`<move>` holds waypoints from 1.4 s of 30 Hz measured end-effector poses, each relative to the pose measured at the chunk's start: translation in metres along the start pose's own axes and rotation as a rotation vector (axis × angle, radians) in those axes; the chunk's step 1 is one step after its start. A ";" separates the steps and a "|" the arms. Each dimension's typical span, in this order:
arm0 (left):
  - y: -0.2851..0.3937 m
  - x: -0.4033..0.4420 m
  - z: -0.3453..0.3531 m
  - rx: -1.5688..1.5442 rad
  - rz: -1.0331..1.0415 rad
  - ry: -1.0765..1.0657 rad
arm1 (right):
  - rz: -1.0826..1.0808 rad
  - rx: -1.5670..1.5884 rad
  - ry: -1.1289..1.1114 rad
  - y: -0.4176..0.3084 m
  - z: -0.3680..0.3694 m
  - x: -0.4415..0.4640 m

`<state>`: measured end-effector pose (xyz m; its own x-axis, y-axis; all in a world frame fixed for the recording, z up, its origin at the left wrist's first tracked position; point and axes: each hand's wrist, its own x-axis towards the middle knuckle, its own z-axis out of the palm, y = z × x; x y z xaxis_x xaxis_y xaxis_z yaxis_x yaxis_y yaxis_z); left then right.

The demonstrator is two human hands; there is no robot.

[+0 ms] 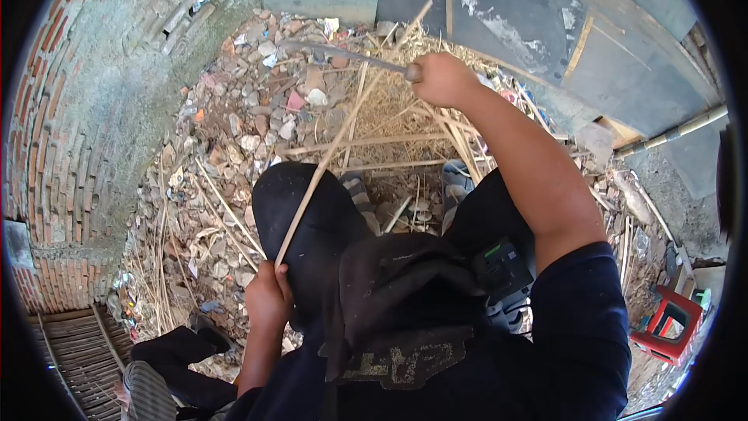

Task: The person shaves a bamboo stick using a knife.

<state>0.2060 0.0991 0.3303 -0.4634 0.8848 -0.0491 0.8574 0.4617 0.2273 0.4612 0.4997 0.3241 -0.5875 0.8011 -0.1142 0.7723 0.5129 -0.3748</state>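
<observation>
My left hand (267, 298), near my knee, is closed around the lower end of a long bamboo strip (322, 164). From there the strip slants up over my thigh, its far end above the straw and rubble. Farther forward, my right hand (444, 80) grips the handle of a long-bladed knife (354, 55), whose narrow blade points left. Blade and strip cross in view; I cannot tell whether they touch. More bamboo strips (382, 140) lie in front of my feet, beside a heap of dry straw-like shavings (389, 109).
Rubble (249, 121) covers the ground. A brick wall (93, 125) curves along the left, and grey panels (499, 15) stand ahead. At right sits a red plastic stool-like object (666, 327). Another person's dark-clothed leg (175, 359) shows at lower left, near a slatted bamboo panel (74, 343).
</observation>
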 end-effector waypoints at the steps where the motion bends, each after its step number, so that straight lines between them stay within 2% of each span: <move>1: -0.003 0.000 0.000 0.018 0.007 -0.003 | 0.031 -0.032 0.012 0.009 -0.003 0.002; 2: -0.006 0.000 -0.003 0.042 0.018 -0.009 | 0.066 -0.058 0.023 0.017 -0.003 0.005; 6: -0.012 0.004 -0.011 -0.065 0.042 -0.086 | -0.030 0.076 0.026 -0.015 -0.003 -0.020; 7: -0.012 0.005 -0.009 -0.054 0.064 -0.066 | -0.118 0.016 0.087 -0.019 0.004 -0.023; 10: -0.013 -0.002 0.000 -0.046 0.078 -0.017 | -0.049 0.129 -0.018 -0.005 -0.001 -0.014; 11: -0.012 -0.001 0.002 -0.055 0.075 0.000 | 0.078 0.137 0.001 0.003 -0.004 -0.008; 15: -0.014 0.005 -0.004 -0.056 0.078 -0.023 | 0.031 0.039 0.096 -0.001 -0.011 -0.014; 18: -0.018 0.004 -0.003 -0.105 0.112 -0.021 | -0.075 0.111 0.043 -0.020 -0.004 -0.020; 19: -0.019 0.003 -0.001 -0.113 0.117 -0.009 | -0.164 -0.006 0.087 -0.026 -0.002 -0.027; 22: -0.020 -0.005 0.010 -0.104 0.094 0.033 | -0.106 0.041 0.074 -0.002 -0.004 -0.014; 23: -0.018 -0.003 0.010 -0.104 0.088 0.045 | 0.033 0.114 0.041 0.006 -0.007 -0.005; 26: -0.019 0.002 0.007 -0.090 0.101 0.057 | 0.080 -0.024 0.114 0.019 -0.006 -0.002; 30: -0.016 0.002 -0.002 -0.115 0.093 -0.013 | -0.015 0.041 0.020 -0.010 -0.010 -0.018; 31: -0.016 0.003 -0.001 -0.126 0.097 -0.018 | -0.154 -0.070 0.082 -0.013 -0.004 -0.022; 34: -0.015 0.003 0.004 -0.154 0.095 0.022 | -0.073 -0.040 -0.014 -0.006 -0.016 -0.019; 35: -0.015 0.003 0.006 -0.161 0.103 0.046 | 0.018 0.121 0.035 0.013 -0.012 -0.011; 38: -0.024 0.003 0.007 -0.149 0.079 0.001 | 0.173 0.049 0.151 0.027 -0.014 -0.003; 42: -0.021 0.001 0.003 -0.152 0.080 -0.008 | 0.008 0.077 0.041 0.000 -0.011 -0.012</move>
<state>0.1884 0.0910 0.3224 -0.3930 0.9190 -0.0323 0.8474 0.3755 0.3754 0.4712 0.4932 0.3357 -0.5694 0.8181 -0.0804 0.7553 0.4820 -0.4441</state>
